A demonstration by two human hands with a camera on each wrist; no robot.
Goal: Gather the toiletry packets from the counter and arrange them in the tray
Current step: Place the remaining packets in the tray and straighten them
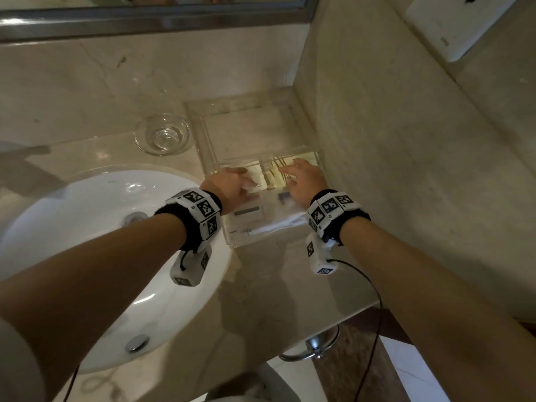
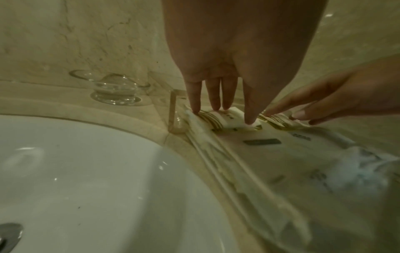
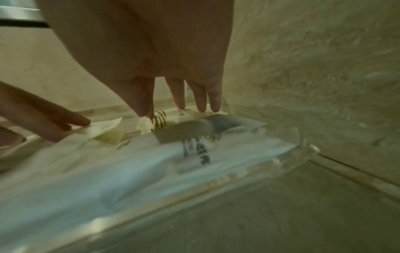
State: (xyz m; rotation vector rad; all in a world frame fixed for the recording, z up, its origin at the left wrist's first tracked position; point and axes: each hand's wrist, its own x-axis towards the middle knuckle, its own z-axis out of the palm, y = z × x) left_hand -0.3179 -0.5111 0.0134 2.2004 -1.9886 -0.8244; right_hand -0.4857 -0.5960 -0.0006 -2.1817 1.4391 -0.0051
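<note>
While both hands work inside the clear acrylic tray [image 1: 290, 240], the nearest part of the tray is seen to be filled already by a long white packet [image 1: 278, 226] lying along its front wall. Just beyond it, flat packets with dark printed labels [image 1: 246, 211] are laid side by side. Farther in, two small striped sachets are being pressed down: one [image 2: 216, 118] by the straight fingertips of the left hand [image 1: 229, 184], the other [image 3: 160, 119] by those of the right hand [image 1: 304, 179]. Neither grip is closed; both are spread flat, fingers extended, nothing pinched or curled around. The tray stands on the marble surface [image 1: 275, 285], tight against the side wall, with the washbasin [image 1: 87, 242] to its left. Behind the basin a glass dish [image 1: 161, 134] stands just beside the tray's far section.

Judged from this, a sachet could slide or buckle under uneven fingertip pressure and ride over its neighbour. A sideways push might also shift the light tray toward the basin.
</note>
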